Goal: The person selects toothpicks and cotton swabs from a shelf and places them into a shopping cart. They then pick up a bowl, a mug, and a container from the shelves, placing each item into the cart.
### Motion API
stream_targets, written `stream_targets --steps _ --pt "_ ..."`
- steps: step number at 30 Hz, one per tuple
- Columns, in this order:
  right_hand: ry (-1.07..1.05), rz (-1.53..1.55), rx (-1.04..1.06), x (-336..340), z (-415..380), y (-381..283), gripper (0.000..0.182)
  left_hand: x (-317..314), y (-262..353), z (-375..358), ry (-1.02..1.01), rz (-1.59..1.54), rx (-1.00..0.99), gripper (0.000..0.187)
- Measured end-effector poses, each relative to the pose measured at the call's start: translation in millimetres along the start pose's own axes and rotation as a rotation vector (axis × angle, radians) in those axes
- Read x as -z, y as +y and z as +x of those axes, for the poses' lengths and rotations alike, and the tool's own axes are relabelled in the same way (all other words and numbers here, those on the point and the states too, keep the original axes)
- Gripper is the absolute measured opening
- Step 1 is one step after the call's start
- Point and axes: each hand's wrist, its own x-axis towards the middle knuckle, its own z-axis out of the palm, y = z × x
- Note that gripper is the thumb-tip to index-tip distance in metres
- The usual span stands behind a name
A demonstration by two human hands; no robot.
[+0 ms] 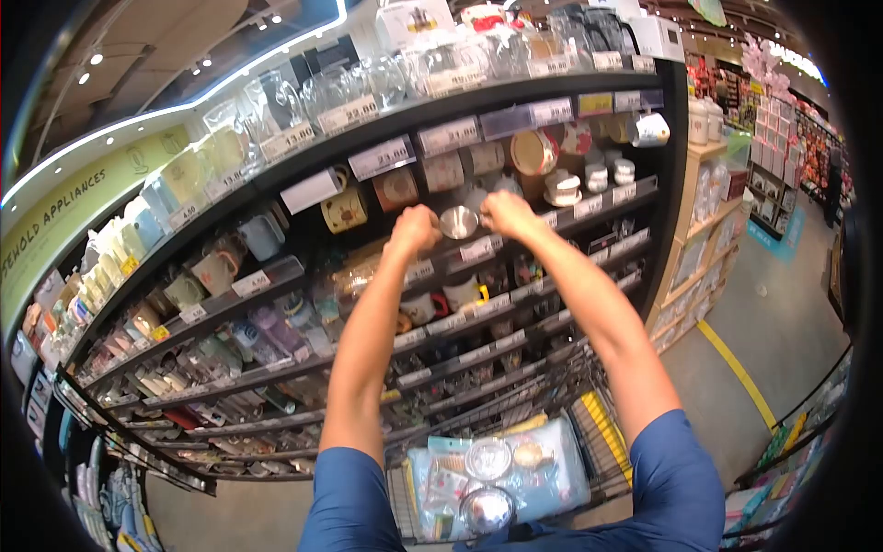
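Head view: both arms reach up to the shelf [552, 241], where the left hand [414, 230] and right hand [504, 213] hold a steel cup [459, 222] between them, fingers curled around its sides, lifted clear for inspection above the cart [515, 432].

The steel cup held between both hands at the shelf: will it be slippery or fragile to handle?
The steel cup looks polished, so it may slip in bare fingers; the left hand and right hand both grip it. Being metal, it probably dents rather than breaks. It looks thin-walled, so likely light.
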Motion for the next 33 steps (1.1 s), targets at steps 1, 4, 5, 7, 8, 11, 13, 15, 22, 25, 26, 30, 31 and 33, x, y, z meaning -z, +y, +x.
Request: stream_targets --steps 1,4,5,7,8,11,13,15,22,25,26,30,31,33 --pt "-0.013 0.042 -0.072 -12 2 4 0.021 -7 -4 6 -0.008 -0.036 0.019 0.023" --pt "-0.11 0.119 -0.209 -29 5 7 0.027 -21 -7 17 -0.11 -0.159 0.163 0.028" --pt "-0.129 0.151 -0.242 -36 10 10 0.029 -27 -6 19 -0.112 -0.149 0.185 0.027" --pt "-0.115 0.166 -0.314 -41 15 10 0.029 -36 -9 23 -0.116 -0.13 0.172 0.028" --pt "-0.098 0.178 -0.393 -39 13 8 0.03 -41 -12 25 -0.122 -0.111 0.15 0.029" --pt "-0.113 0.156 -0.476 -26 13 -5 0.032 -51 -18 34 -0.082 -0.104 0.118 0.029" --pt "-0.114 0.146 -0.484 -25 12 -9 0.035 -46 -11 30 -0.108 -0.172 0.186 0.032" --pt "-0.119 0.144 -0.492 -25 12 -7 0.037 -45 -10 27 -0.143 -0.235 0.252 0.034" --pt "0.411 0.486 0.051 11 -101 -4 0.033 -37 -7 -128 0.666 -0.417 -0.204 0.029" --pt "0.114 0.658 -0.018 37 -240 -1 0.019 -98 -56 -257 0.783 -0.354 -0.132 0.013" --pt "0.088 0.684 -0.203 18 -285 12 0.019 -126 -78 -298 0.721 -0.296 -0.052 0.01" --pt "-0.01 0.543 -0.703 -75 -488 9 0.017 -230 -160 -483 0.444 -0.022 0.46 0.011" --pt "-0.107 0.468 -0.681 -89 -530 -3 0.016 -257 -181 -529 0.425 0.075 0.616 0.013" --pt "-0.255 0.457 -0.712 -99 -568 -43 0.019 -312 -206 -596 0.527 0.299 0.978 0.021"
